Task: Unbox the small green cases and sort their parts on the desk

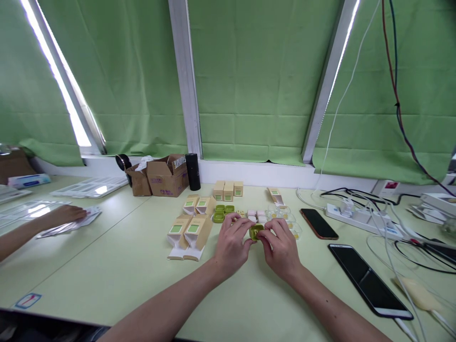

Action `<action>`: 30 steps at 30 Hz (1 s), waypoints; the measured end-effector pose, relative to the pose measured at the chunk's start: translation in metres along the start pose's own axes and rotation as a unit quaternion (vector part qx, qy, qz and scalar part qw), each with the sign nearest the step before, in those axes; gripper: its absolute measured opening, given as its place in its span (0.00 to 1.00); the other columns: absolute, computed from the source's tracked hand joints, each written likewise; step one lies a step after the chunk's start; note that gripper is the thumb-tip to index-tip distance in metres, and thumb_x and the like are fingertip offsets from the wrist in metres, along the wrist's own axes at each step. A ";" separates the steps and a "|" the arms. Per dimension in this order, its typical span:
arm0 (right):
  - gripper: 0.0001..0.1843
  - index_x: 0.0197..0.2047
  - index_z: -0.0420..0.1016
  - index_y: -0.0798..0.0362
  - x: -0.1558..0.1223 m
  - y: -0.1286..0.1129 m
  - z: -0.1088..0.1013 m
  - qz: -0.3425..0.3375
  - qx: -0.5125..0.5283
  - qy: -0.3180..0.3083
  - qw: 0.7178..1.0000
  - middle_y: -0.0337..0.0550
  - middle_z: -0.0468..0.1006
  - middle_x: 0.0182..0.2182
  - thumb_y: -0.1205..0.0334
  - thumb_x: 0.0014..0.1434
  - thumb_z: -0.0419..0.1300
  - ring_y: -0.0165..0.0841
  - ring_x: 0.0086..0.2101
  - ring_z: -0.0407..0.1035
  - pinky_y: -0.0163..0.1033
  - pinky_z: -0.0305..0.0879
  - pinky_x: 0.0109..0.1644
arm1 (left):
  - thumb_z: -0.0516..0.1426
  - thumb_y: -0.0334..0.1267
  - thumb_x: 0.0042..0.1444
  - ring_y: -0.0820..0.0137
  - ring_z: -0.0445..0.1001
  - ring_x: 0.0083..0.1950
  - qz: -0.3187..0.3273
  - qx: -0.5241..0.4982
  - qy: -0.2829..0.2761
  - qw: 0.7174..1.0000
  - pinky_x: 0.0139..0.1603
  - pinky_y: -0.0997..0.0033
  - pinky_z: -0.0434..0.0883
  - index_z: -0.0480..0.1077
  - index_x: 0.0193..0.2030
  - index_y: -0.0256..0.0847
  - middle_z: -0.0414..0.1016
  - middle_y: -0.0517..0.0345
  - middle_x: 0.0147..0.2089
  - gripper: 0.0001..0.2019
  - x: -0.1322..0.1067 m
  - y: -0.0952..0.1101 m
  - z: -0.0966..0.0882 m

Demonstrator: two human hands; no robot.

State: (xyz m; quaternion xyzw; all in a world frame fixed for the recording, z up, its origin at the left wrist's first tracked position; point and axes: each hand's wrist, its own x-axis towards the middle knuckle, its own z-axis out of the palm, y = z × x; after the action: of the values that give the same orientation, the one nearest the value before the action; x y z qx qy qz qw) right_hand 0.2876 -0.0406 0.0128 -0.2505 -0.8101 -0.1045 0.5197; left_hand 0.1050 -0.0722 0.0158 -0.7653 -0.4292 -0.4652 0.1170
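Observation:
Between my two hands is a small square olive-green cup (255, 232), its hollow side turned towards me. My left hand (233, 237) pinches its left edge, and my right hand (280, 244) grips it from the right. Just beyond lie several similar green cups (219, 217), small pale pink-white blocks (251, 213) and clear round plastic cups (296, 230). Left of my left hand, open cream cartons with green labels (194, 230) lie with their flaps towards me. Closed cream boxes (228, 191) stand farther back, and one open carton (276, 195) lies to their right.
Two phones (368, 280) (318, 223), a power strip (363, 221) and tangled cables lie on the right. Cardboard boxes (167, 175) and a black bottle (193, 171) stand at the back. On the left, another person's hand (69, 215) rests on papers (76, 223) near clear trays (90, 186).

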 end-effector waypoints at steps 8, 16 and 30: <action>0.10 0.38 0.77 0.52 -0.002 0.000 0.001 0.001 -0.004 -0.008 1.000 0.47 0.70 0.36 0.74 0.66 0.56 0.39 0.40 0.62 0.44 0.65 0.41 | 0.65 0.28 0.57 0.52 0.69 0.58 -0.006 0.009 -0.007 1.000 0.58 0.43 0.73 0.73 0.58 0.44 0.80 0.49 0.52 0.22 -0.001 -0.002 0.001; 0.10 0.38 0.77 0.51 -0.002 0.000 0.002 0.005 -0.005 -0.011 1.000 0.47 0.71 0.36 0.73 0.66 0.56 0.40 0.40 0.63 0.43 0.65 0.40 | 0.66 0.27 0.55 0.51 0.69 0.57 -0.009 0.005 -0.002 1.000 0.57 0.44 0.74 0.73 0.58 0.46 0.80 0.50 0.52 0.24 0.000 -0.002 0.000; 0.10 0.38 0.76 0.50 -0.001 -0.004 0.000 -0.001 0.004 -0.007 1.000 0.46 0.70 0.35 0.73 0.66 0.57 0.39 0.40 0.63 0.44 0.65 0.41 | 0.66 0.25 0.54 0.53 0.67 0.57 -0.043 0.022 -0.001 0.999 0.57 0.45 0.73 0.75 0.56 0.43 0.81 0.50 0.52 0.23 0.001 -0.012 0.000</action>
State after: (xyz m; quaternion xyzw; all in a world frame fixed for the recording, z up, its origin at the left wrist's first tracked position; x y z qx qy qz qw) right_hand 0.2856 -0.0444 0.0123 -0.2487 -0.8141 -0.1003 0.5152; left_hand 0.0956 -0.0643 0.0145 -0.7437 -0.4720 -0.4598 0.1129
